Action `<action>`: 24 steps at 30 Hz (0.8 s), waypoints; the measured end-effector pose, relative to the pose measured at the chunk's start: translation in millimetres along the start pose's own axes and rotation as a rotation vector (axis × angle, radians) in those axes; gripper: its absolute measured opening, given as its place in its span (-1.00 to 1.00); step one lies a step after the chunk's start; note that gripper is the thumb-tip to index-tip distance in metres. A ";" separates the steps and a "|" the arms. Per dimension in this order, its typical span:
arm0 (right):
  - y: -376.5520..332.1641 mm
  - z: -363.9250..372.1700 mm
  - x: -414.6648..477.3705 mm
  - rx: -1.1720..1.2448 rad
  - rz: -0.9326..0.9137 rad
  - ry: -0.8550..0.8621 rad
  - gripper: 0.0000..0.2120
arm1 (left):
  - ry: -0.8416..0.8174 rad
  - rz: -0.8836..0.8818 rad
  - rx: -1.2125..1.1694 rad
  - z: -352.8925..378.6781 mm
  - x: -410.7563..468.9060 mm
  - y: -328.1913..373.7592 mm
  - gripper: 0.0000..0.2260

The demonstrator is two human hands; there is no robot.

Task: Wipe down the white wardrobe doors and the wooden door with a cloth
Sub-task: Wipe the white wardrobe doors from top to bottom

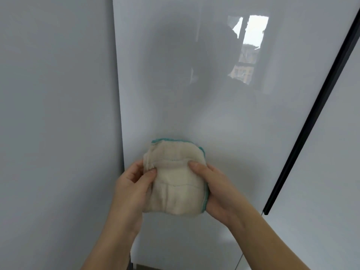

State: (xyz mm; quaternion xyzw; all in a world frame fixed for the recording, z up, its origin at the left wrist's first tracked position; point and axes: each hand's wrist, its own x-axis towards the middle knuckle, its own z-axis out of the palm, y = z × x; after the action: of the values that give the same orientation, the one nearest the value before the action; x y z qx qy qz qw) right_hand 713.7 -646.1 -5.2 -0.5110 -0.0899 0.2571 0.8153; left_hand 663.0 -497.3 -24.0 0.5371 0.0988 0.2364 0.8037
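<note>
cloth (pixel 175 178) btwn both hands

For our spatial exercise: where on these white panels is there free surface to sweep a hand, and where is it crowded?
Free: the middle door above the cloth, between the left seam and the black strip; also the left panel. Crowded: low centre, where the left hand and right hand grip the cloth.

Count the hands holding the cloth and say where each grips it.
2. The left hand grips the cloth at its left edge, thumb on the front; the right hand grips its right edge. No other hand is in view.
</note>
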 end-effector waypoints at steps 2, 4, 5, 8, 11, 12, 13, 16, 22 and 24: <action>1.7 -0.6 -2.7 0.101 0.100 -0.083 -0.57 | -0.008 0.011 0.022 -0.1 3.9 -0.9 -0.81; -2.8 4.4 -6.4 0.140 0.135 -0.073 -0.60 | -0.003 0.021 0.038 0.3 8.6 -2.6 -0.81; -7.2 7.8 -7.1 0.137 0.086 -0.031 -0.60 | 0.015 0.032 0.051 -0.9 11.9 -3.9 -0.82; -36.2 27.0 -8.0 -0.101 -0.329 0.177 -0.73 | 0.122 0.229 0.214 -3.4 24.3 -1.5 -0.74; -75.8 57.4 0.1 -0.493 -0.882 0.334 -0.86 | 0.239 0.599 0.557 -4.2 32.0 18.0 -0.61; -87.5 66.1 7.3 -0.642 -1.088 0.377 -0.86 | 0.271 0.708 0.698 -5.9 35.4 22.1 -0.58; -98.8 76.6 16.6 -0.781 -1.287 0.395 -0.82 | 0.305 0.806 0.859 -8.8 39.0 26.7 -0.55; -112.2 98.8 55.4 -1.213 -1.656 0.307 -0.67 | 0.349 0.995 1.237 -18.3 44.8 26.8 -0.50; -102.8 99.6 114.6 -2.094 -1.738 0.255 -0.63 | 0.369 0.990 1.582 -43.7 50.3 19.0 -0.49; -97.2 97.2 117.9 -2.169 -1.731 0.249 -0.57 | 0.397 0.978 1.625 -44.6 53.5 17.2 -0.49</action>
State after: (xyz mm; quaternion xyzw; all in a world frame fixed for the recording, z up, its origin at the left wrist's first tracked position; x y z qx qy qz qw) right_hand 806.2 -542.8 111.5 -0.6828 -0.4537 -0.5668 -0.0822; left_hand 686.4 -429.4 -21.2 0.8608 0.1317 0.4907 -0.0312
